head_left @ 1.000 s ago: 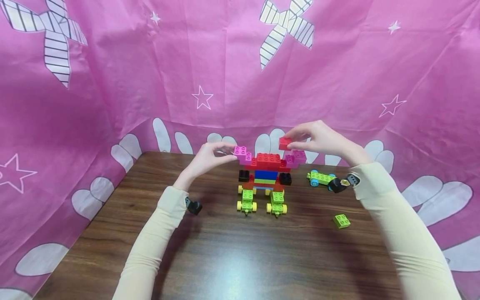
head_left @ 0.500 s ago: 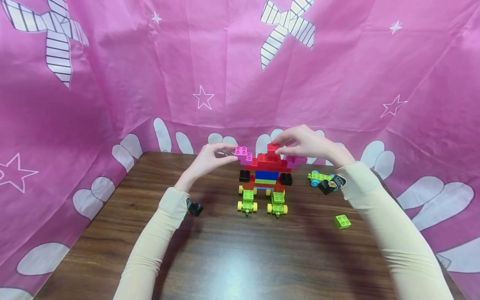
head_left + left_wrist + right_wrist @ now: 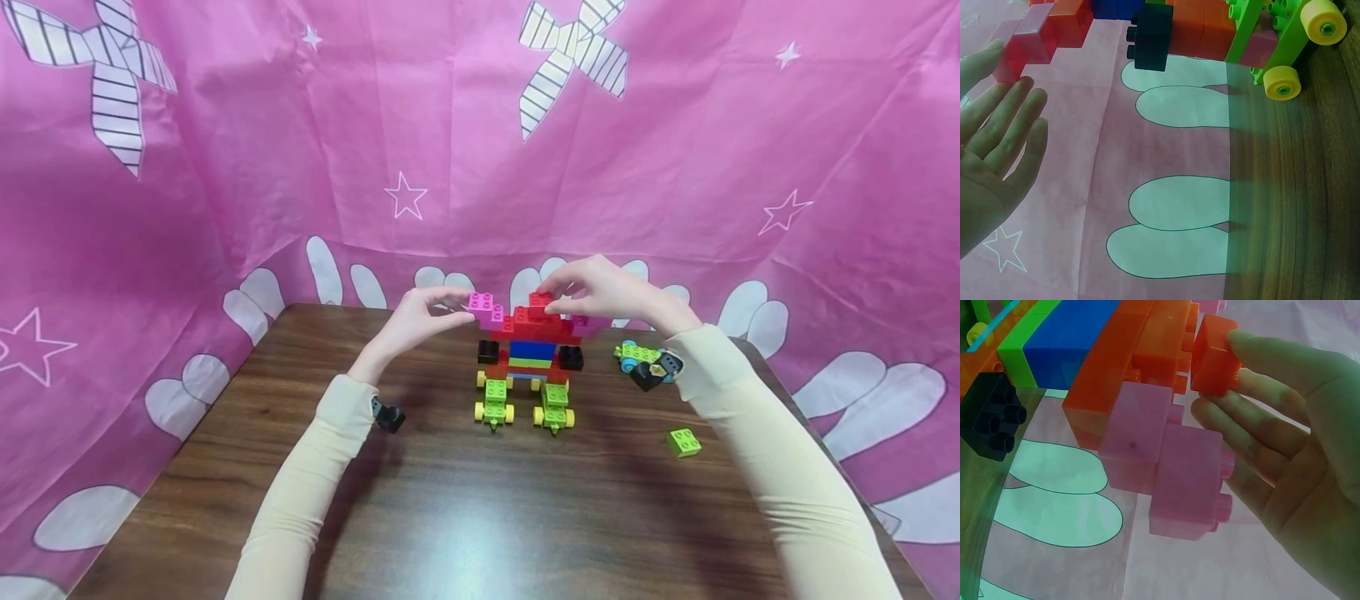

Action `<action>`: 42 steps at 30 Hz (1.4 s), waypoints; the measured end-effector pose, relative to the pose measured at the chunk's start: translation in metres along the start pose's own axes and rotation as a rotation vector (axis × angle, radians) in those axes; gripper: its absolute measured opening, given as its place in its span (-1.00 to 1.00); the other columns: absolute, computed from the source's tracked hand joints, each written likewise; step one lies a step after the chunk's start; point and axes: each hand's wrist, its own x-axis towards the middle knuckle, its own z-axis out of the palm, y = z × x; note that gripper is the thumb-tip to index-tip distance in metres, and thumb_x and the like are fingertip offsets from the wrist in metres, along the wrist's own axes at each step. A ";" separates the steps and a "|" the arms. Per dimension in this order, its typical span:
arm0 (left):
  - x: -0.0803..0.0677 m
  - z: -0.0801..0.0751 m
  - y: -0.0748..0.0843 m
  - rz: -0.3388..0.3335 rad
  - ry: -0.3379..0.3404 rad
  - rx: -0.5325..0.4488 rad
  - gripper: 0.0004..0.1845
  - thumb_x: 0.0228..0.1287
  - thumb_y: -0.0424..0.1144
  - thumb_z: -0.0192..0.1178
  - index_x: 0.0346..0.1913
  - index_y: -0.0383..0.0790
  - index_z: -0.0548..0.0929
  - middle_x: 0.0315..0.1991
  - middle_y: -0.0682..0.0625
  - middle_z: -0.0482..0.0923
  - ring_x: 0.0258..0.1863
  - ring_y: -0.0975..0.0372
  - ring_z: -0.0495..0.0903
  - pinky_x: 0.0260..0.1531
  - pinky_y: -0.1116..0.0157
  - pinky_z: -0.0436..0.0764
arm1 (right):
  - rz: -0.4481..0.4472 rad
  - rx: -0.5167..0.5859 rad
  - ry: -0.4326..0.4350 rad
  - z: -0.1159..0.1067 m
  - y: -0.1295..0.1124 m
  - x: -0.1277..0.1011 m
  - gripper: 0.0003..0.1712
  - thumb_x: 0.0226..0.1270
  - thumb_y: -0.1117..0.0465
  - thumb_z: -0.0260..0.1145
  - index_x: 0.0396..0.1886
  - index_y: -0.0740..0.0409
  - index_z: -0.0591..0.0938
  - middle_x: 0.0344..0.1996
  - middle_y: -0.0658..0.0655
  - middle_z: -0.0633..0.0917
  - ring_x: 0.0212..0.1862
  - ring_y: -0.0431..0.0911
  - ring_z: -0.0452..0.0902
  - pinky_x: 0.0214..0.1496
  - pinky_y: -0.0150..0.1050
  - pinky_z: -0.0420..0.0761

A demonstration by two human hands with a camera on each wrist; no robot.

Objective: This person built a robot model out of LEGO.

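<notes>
A toy-brick figure with a blue brick (image 3: 533, 351) in its middle stands on green wheeled bases (image 3: 495, 402) with yellow wheels. Pink bricks step outward from its red top on both sides. My left hand (image 3: 411, 327) pinches the outermost pink brick (image 3: 1009, 53) on the left, between thumb and fingertips. With thumb and fingers, my right hand (image 3: 606, 292) holds a small red brick (image 3: 1213, 357) upright at the studs of the red top brick (image 3: 1163, 344). Black bricks (image 3: 572, 358) jut from the figure's two sides. The right pink bricks (image 3: 1188, 481) hang below my right palm.
A loose green brick (image 3: 684, 442) lies on the wooden table (image 3: 450, 500) to the right. Behind it, a green wheeled base (image 3: 633, 354) with blue wheels is partly covered by the right wrist camera. A pink curtain (image 3: 465, 125) surrounds the table.
My right hand has moved left and down, bringing the red brick from above the right pink bricks to the middle of the figure's top. The left hand keeps its place.
</notes>
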 end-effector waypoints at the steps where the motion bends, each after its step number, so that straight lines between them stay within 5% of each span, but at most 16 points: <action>1: 0.000 0.000 0.000 -0.002 0.000 -0.003 -0.56 0.19 -0.13 0.42 0.13 -0.13 0.68 -0.04 -0.08 0.74 -0.05 0.12 0.67 0.13 0.06 0.62 | 0.003 -0.003 -0.001 0.000 0.000 0.000 -0.64 0.25 0.18 0.44 0.04 0.14 0.71 -0.08 0.13 0.78 -0.02 0.00 0.70 0.06 0.01 0.71; 8: 0.000 0.001 0.004 -0.018 0.001 -0.002 -0.54 0.21 -0.24 0.39 0.18 -0.26 0.64 0.02 -0.21 0.71 0.00 -0.02 0.65 0.18 -0.03 0.58 | 0.012 -0.018 -0.009 0.002 0.000 0.001 -0.62 0.25 0.16 0.45 0.06 0.12 0.70 -0.06 0.14 0.77 -0.01 0.02 0.70 0.03 0.04 0.72; 19: -0.012 -0.002 0.039 -0.009 -0.012 -0.001 -0.57 0.24 -0.31 0.35 0.16 -0.35 0.63 0.01 -0.27 0.70 -0.01 -0.07 0.65 0.18 -0.05 0.57 | 0.021 -0.037 0.007 0.003 0.000 0.000 -0.62 0.21 0.14 0.48 0.03 0.11 0.72 -0.08 0.13 0.78 -0.04 -0.01 0.70 0.00 -0.02 0.74; 38: -0.011 -0.003 0.037 -0.005 -0.012 0.014 -0.57 0.24 -0.30 0.36 0.16 -0.34 0.63 0.01 -0.26 0.70 0.00 -0.07 0.67 0.18 -0.02 0.59 | -0.005 -0.079 0.015 0.004 -0.004 0.000 -0.65 0.23 0.12 0.46 0.01 0.07 0.74 -0.13 0.08 0.79 -0.05 -0.03 0.69 0.00 0.02 0.73; 42: -0.005 -0.001 0.021 -0.002 -0.007 0.006 -0.56 0.23 -0.28 0.37 0.16 -0.32 0.64 0.01 -0.25 0.70 0.00 -0.06 0.67 0.19 -0.06 0.58 | -0.011 -0.108 0.026 0.003 -0.007 0.001 -0.68 0.21 0.13 0.48 -0.03 0.08 0.76 -0.17 0.08 0.80 -0.08 -0.05 0.70 0.00 -0.01 0.73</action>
